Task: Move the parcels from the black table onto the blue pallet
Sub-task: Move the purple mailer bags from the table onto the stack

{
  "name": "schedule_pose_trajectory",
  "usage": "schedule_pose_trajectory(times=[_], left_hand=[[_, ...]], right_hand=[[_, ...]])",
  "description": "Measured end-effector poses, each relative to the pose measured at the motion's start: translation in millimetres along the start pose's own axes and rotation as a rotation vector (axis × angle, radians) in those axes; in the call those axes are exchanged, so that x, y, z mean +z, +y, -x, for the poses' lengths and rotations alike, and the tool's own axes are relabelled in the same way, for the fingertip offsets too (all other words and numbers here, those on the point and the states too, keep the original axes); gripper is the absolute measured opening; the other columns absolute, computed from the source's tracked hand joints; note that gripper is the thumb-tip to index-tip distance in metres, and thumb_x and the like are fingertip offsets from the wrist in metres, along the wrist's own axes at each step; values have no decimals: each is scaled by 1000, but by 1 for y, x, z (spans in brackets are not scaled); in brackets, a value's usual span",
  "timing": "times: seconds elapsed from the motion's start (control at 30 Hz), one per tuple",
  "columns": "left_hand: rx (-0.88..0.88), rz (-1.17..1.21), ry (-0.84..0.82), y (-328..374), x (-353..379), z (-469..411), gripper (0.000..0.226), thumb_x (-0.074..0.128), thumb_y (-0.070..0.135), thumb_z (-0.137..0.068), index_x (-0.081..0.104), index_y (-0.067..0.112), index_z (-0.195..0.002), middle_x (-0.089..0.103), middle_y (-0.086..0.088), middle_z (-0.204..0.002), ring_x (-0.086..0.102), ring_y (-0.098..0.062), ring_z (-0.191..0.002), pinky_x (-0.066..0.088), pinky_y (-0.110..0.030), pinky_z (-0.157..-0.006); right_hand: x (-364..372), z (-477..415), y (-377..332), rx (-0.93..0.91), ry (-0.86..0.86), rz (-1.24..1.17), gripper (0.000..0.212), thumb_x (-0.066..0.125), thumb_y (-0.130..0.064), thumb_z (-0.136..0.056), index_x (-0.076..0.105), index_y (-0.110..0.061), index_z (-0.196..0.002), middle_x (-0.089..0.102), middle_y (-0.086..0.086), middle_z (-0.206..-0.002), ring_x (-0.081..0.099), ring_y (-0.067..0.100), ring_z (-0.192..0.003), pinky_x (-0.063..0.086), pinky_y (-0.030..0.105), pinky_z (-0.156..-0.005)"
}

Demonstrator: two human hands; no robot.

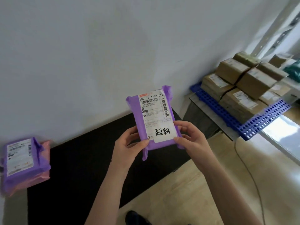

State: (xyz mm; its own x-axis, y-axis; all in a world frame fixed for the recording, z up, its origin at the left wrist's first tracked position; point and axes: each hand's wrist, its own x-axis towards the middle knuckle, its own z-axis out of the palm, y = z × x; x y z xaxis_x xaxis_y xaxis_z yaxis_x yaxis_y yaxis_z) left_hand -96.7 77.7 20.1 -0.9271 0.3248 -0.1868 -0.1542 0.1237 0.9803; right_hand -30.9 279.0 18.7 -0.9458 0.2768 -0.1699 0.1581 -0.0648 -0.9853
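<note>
Your left hand (pixel 128 144) and right hand (pixel 192 140) pinch the purple parcel (pixel 154 111) by its lower corners, held upright above the black tabletop (pixel 81 168) near its right edge. The blue pallet (pixel 266 117) shows a bare rim beside the cardboard boxes (pixel 253 82). The parcel's white label carries handwritten black characters.

This looks like a small parcel depot or stockroom: labelled cardboard boxes (pixel 253 82) stand stacked on a blue pallet (pixel 215 104), courier mailers (pixel 21 163) are piled on a black table (pixel 81 168), and a perforated metal upright (pixel 274 25), perhaps shelving, stands by a bare white wall (pixel 97 46).
</note>
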Motion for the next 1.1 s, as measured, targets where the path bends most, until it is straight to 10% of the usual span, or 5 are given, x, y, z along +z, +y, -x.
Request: schedule_pose_trajectory(times=[0.5, 1.1], left_hand=[[-131, 257, -47, 4, 242, 53, 68, 78, 43, -42, 63, 26, -106, 72, -1, -108, 68, -20, -103, 52, -46, -90], [-44, 98, -270, 44, 401, -67, 55, 75, 29, -58, 58, 14, -109, 71, -6, -104, 68, -23, -98, 55, -40, -86]], right_hand=[[-234, 73, 10, 10, 22, -8, 49, 75, -9, -80, 65, -35, -121, 69, -8, -99, 65, 17, -86, 54, 35, -72], [-393, 8, -3, 13, 201, -180, 57, 77, -28, -55, 68, -44, -109, 66, -3, -98, 70, 14, -83, 53, 21, -61]])
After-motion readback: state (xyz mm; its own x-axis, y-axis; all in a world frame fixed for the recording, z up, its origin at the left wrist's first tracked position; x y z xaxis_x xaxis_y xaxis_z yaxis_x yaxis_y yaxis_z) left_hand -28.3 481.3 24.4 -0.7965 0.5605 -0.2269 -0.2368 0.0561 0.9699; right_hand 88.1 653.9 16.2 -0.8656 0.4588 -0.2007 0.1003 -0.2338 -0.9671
